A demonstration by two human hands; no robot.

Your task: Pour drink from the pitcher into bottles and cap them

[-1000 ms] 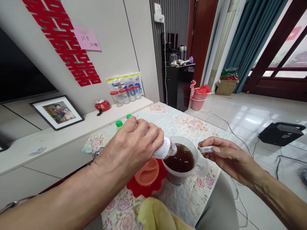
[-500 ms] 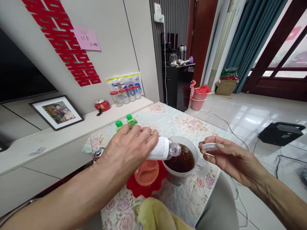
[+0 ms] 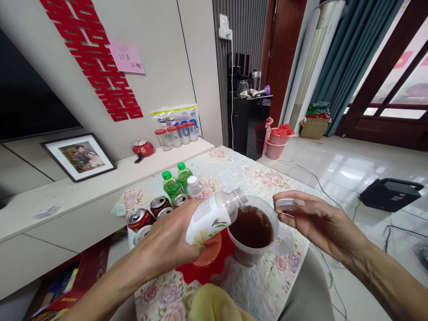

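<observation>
My left hand [image 3: 170,238] is wrapped round a clear plastic bottle [image 3: 214,216] with a white label. The bottle leans with its uncapped mouth up and to the right, by the rim of a clear tub [image 3: 249,256]. Dark brown liquid [image 3: 252,227] with a few bubbles fills much of the tub. To the right of the tub, my right hand [image 3: 310,216] pinches a white bottle cap [image 3: 286,204] between thumb and fingers. Below the bottle, an orange divided dish [image 3: 210,252] sits on a red scalloped tray [image 3: 189,274], partly hidden by my left hand.
Several drink cans [image 3: 139,219], two green-capped bottles [image 3: 171,185] and a white-capped bottle [image 3: 194,186] stand left on the flowered tablecloth [image 3: 267,174]. A yellow cloth [image 3: 214,303] lies at the near edge. Lidded jars [image 3: 163,139] line the cabinet. Cables cross the floor.
My left hand has turned the bottle from mouth-down over the tub to mouth-up, moving it slightly left. The cans and bottles behind show more. My right hand still holds the cap.
</observation>
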